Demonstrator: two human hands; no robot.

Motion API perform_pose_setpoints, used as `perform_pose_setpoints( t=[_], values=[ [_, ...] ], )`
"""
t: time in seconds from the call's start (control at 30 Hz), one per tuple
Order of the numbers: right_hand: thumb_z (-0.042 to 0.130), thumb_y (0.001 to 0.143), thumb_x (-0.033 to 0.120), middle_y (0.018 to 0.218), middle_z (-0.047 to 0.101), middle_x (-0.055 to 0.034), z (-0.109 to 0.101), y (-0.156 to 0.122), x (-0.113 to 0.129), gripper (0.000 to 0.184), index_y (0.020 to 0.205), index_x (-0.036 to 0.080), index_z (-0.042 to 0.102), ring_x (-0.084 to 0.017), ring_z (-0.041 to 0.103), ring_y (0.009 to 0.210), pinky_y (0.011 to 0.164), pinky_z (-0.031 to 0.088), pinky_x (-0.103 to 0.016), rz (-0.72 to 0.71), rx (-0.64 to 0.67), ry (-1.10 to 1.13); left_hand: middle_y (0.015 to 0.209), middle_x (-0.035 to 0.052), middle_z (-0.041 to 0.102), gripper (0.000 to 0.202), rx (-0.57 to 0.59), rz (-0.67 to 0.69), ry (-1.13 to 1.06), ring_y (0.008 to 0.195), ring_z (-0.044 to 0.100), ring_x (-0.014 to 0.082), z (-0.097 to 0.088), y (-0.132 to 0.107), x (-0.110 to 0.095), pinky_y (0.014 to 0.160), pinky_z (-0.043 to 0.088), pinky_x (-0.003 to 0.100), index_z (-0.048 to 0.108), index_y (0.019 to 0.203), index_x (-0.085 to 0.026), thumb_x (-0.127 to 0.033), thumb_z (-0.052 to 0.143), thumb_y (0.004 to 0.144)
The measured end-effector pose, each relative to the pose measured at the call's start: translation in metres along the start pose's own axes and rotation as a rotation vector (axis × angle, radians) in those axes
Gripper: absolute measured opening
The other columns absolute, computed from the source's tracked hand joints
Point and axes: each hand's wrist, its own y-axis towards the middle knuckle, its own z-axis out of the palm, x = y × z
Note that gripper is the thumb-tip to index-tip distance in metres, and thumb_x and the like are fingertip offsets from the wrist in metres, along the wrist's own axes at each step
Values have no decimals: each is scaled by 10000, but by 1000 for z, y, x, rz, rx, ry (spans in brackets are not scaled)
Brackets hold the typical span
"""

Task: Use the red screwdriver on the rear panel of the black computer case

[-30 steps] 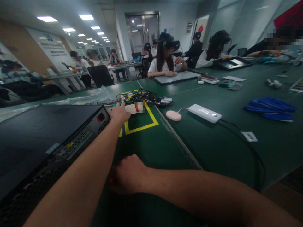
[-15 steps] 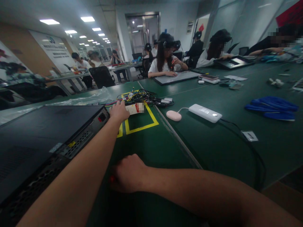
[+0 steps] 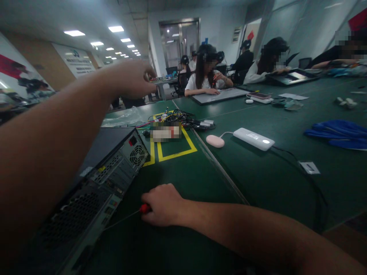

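My left hand (image 3: 134, 79) is raised above the far end of a black computer case (image 3: 107, 141). Its fingers are partly curled with a gap between them, and I see nothing in it. Closed around the red handle of a screwdriver (image 3: 145, 208) is my right hand (image 3: 163, 206), low over the green table. The thin shaft points left, its tip near the lower edge of the case's rear panel (image 3: 117, 175). A vent grille and ports show on that panel. My left forearm hides much of the case.
Beyond the case lie a white-and-red packet (image 3: 166, 132), tangled cables (image 3: 183, 118) and clear plastic (image 3: 129, 116). To the right are a pink oval device (image 3: 215, 141), a white power bank-like block (image 3: 254, 138) and blue cloth (image 3: 335, 133). A co-worker (image 3: 206, 78) sits across the table.
My left hand has lifted from beside the packet, up and toward the left. The screwdriver's shaft now shows at my right hand. The view has shifted slightly left.
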Motion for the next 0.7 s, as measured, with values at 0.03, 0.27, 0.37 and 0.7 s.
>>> perform_pose_setpoints(
  t=[0.03,0.27,0.37,0.7],
  values=[
    [637,956,528,1016,783,-70,2,0,-1,338,1045,211,712,-262,733,889,691,520,-350,-4,-30,29,1237,0,703,694,18,15,17,1206,688,330,-4,-4,7,1027,471,522,580,1457,-113,-492,497,881],
    [667,855,359,803,626,20,15,3,-4,195,849,221,529,-147,557,716,647,379,-270,-45,-281,292,1347,57,725,669,207,27,74,1256,666,282,45,-50,69,1144,455,445,564,1493,-225,-559,636,917],
    [666,837,308,731,538,64,16,4,-5,212,869,238,468,-124,504,654,627,370,-252,-74,-241,461,1516,82,650,672,249,2,41,1386,598,311,71,-70,87,1206,407,420,567,1503,-236,-582,627,930],
    [617,845,241,720,453,79,9,1,-4,232,948,260,409,-134,440,637,602,317,-260,28,-267,687,1672,70,529,792,236,-92,-277,1529,481,326,115,-94,86,1255,376,439,484,1616,-243,-658,443,943]
  ],
)
